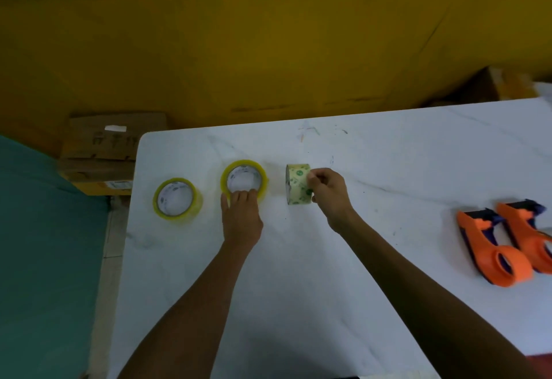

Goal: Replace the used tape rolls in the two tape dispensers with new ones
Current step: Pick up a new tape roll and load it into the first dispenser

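Two yellow tape rolls lie flat on the white table: one at the far left, the second to its right. My left hand grips the near rim of the second roll, fingers inside its core. A pale roll with green print stands on edge further right, and my right hand pinches its right side. Two orange tape dispensers lie side by side at the right edge, apart from both hands.
Beyond the table's far edge runs a yellow wall. Cardboard boxes sit on the floor at the back left, and another box at the back right. A teal surface borders the table's left side.
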A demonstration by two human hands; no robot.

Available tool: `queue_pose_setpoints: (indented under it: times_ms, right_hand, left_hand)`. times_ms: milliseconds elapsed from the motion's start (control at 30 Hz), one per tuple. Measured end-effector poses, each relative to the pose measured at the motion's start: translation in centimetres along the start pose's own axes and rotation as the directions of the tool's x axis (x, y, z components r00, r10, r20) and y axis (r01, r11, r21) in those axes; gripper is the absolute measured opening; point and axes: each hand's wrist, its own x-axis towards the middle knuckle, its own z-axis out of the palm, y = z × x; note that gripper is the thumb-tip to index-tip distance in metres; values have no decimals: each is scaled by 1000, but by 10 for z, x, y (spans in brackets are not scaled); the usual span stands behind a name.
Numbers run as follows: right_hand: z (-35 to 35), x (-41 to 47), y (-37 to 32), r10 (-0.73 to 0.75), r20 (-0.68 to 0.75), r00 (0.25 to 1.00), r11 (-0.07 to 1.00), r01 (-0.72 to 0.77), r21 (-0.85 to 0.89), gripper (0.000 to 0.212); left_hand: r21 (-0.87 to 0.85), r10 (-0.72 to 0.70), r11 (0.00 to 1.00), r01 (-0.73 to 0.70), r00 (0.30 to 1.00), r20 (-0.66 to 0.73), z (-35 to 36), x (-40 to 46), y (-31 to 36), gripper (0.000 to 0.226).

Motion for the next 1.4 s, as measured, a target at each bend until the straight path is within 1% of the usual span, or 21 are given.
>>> queue_pose_setpoints:
  times_ms: [67, 167, 267, 333, 400, 433, 500, 600, 667, 700, 767, 800, 833, 900, 967, 1033, 1067, 1167, 1300, 1333, 1400]
  right_hand:
    - [-1, 4, -3, -4, 0, 1000, 1000, 4, -10, 13]
    - [0, 8, -7, -7, 2, 1000, 1000, 7, -12, 14]
    - [4, 12, -14, 11, 20, 1000, 999, -12, 45, 14]
    - [8, 19, -18, 74, 66, 995, 979, -85, 185, 19]
    - [14, 27, -21, 167, 155, 974, 903, -214, 371, 21]
    - [16, 31, -20, 211, 189, 959, 857, -274, 436, 20]
    - [26, 38, -12, 291, 239, 926, 788, -374, 490, 20]
    - [41, 47, 3, 384, 245, 890, 733, -455, 505, 15]
    - [47, 50, 13, 426, 213, 879, 738, -474, 480, 15]
    - [48, 51, 18, 429, 176, 886, 780, -461, 424, 17]
    - [48, 51, 29, 378, 77, 923, 903, -386, 189, 23]
    - [49, 51, 33, 335, 29, 942, 940, -336, 67, 25]
    - [49, 51, 36, 296, -24, 955, 955, -297, -26, 24]
    - [51, 52, 38, 235, -119, 965, 959, -250, -135, 22]
    - [51, 54, 38, 232, -147, 962, 958, -252, -138, 32]
    - [48, 53, 39, 262, -117, 958, 954, -276, -119, 41]
    - [46, 52, 41, 265, -104, 959, 952, -277, -130, 41]
    - [40, 46, 51, 257, -92, 962, 954, -268, -136, 33]
    - [36, 34, 59, 264, -58, 963, 961, -267, -65, 18]
    - [37, 31, 58, 275, -40, 961, 960, -277, -35, 16]
    - [37, 23, 55, 303, 13, 953, 952, -304, 34, 21]
  left_hand:
    - [-6, -27, 1000, 27, 1000, -10, -1, 2, 2, 48]
    - [-12, -45, 999, 45, 999, 10, -5, 4, 4, 45]
    - [-39, -65, 997, 66, 998, 16, -6, -7, 1, 43]
    - [-45, -75, 996, 75, 997, 19, -3, -23, 0, 41]
    - [-57, -82, 995, 83, 997, 8, 1, -42, -1, 40]
    - [-62, -84, 995, 85, 996, 5, 3, -51, 0, 39]
    - [-62, -95, 994, 95, 995, -2, 6, -65, 0, 38]
    - [-57, -92, 994, 90, 995, -26, 7, -74, -1, 40]
    - [-64, -88, 994, 87, 996, -22, 7, -77, -3, 41]
    - [-63, -89, 994, 87, 996, -24, 8, -77, -4, 41]
    - [-53, -93, 994, 92, 995, -30, 9, -77, -4, 41]
    - [-51, -96, 994, 95, 995, -27, 9, -77, -4, 41]
    - [-53, -96, 994, 95, 995, -20, 10, -76, -4, 41]
    - [-52, -102, 993, 102, 995, 17, 11, -75, -4, 42]
    - [-41, -109, 993, 110, 993, 42, 12, -75, -5, 43]
    - [-40, -112, 993, 114, 993, 45, 12, -74, -5, 43]
    - [-36, -110, 993, 112, 993, 51, 12, -74, -5, 43]
    - [-48, -117, 992, 120, 991, 60, 10, -74, -5, 41]
    - [-115, -138, 984, 137, 990, -2, 12, -73, -1, 23]
    - [-144, -156, 978, 155, 988, 1, 11, -72, -1, 21]
    - [-219, -189, 959, 182, 982, -12, 5, -68, 0, 21]
